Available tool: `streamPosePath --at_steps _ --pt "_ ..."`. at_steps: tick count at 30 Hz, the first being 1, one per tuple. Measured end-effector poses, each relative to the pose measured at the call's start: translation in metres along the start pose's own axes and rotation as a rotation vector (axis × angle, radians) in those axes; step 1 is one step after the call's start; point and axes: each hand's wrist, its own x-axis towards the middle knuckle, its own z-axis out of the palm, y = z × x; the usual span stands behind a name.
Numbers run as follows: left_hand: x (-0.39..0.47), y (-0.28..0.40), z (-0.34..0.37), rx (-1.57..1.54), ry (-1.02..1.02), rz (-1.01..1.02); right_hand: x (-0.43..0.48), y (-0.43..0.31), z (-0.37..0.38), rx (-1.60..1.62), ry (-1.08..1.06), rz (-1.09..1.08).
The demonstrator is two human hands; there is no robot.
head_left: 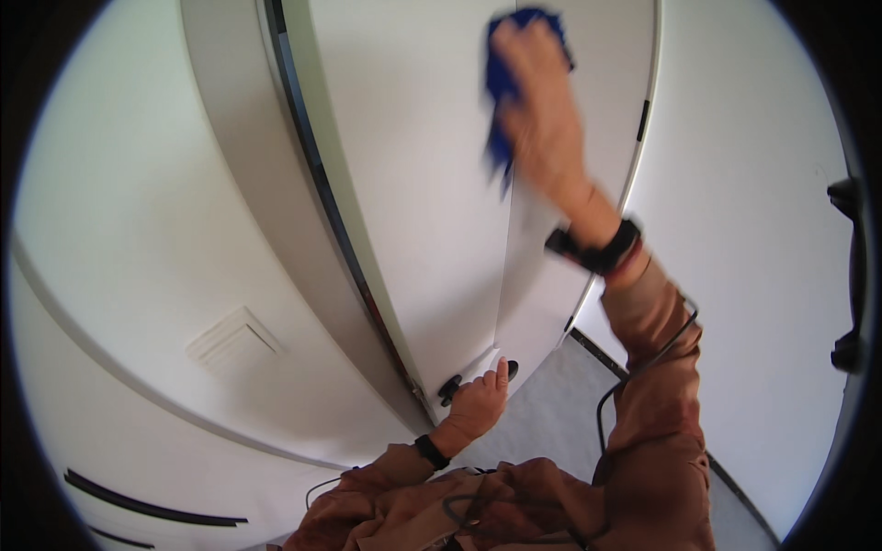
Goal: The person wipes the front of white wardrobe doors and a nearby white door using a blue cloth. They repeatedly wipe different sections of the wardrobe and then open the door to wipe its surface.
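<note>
My right hand (548, 117) is blurred and holds a dark blue cloth (499, 72) flat against the upper part of a white door (413, 158). The cloth's loose end hangs below the fingers. Lower down, my left hand (479, 403) is at the black door handle (450, 390), its index finger stretched out along the door. Dark parts of the handle show on both sides of that hand, and its fingers hide the middle. Both wrists carry black bands.
A narrow gap runs between the door's left edge and the door frame (265, 206). A white switch plate (234, 337) is on the left wall. Black hinges (643, 120) line the door's right edge. A thin black cable (606, 406) hangs by my right sleeve. Grey floor (544, 413) shows below.
</note>
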Motion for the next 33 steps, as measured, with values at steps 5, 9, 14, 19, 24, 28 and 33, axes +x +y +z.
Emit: streamPosePath --at_steps 5,9,14,19,24,28,33 --pt "0.003 0.006 -0.012 -0.018 -0.001 -0.066 -0.055 -0.030 -0.025 0.160 -0.300 0.006" --pt "0.005 0.014 -0.016 -0.011 0.013 -0.123 -0.071 0.046 -0.027 0.115 -0.029 0.569" --pt "0.007 0.021 -0.015 -0.005 -0.001 -0.174 -0.128 -0.031 -0.021 0.159 -0.367 0.129" --pt "0.006 0.024 -0.015 0.020 0.001 -0.194 -0.155 -0.072 -0.042 0.352 -0.601 -0.242" --pt "0.005 0.024 -0.010 0.003 0.054 -0.204 -0.106 0.036 -0.032 0.128 -0.042 0.452" --pt "0.003 0.024 -0.005 -0.007 0.074 -0.199 -0.082 0.010 -0.028 0.140 -0.054 0.378" --pt "-0.001 0.023 0.000 0.028 0.063 -0.180 -0.086 -0.080 -0.026 0.219 -0.236 -0.100"
